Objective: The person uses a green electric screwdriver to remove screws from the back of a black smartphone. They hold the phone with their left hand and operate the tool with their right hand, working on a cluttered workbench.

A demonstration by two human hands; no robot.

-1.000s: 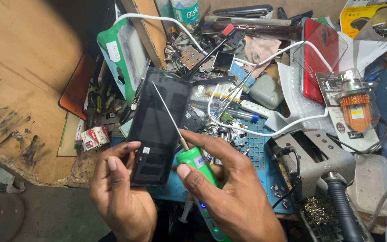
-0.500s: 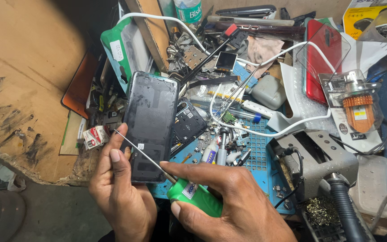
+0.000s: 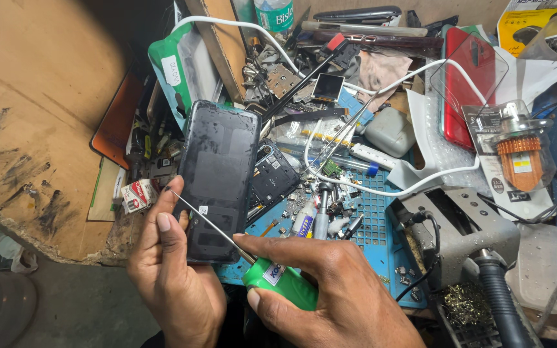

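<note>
My left hand [image 3: 172,283] grips the lower end of a dark phone [image 3: 219,177], fingers curled behind it and the thumb pressed flat along its left edge, so the phone stands tilted up over the near left part of the blue work mat [image 3: 369,219]. My right hand [image 3: 320,290] is closed around the green handle of a screwdriver [image 3: 278,280], thumb and fingers wrapped tight, and the thin metal shaft runs up and left across the lower part of the phone with its tip [image 3: 170,191] sitting just at the left edge, beside my left thumb. The face of the phone turned toward me is smudged and plain, with a small sticker low down; I cannot tell whether that panel is loose or seated, and I see no gap open along the edge yet. Judging from that, the prying or unscrewing at this edge looks barely begun, with the panel in place and everything inside unreached. Just to the right of the phone lies another opened handset [image 3: 272,177] with its insides showing, and past it small tubes, tweezers and screws are strewn on the mat. A white cable [image 3: 381,191] loops across the far middle, a red phone [image 3: 469,84] leans at the far right, and a grey soldering stand [image 3: 459,232] sits near right.
</note>
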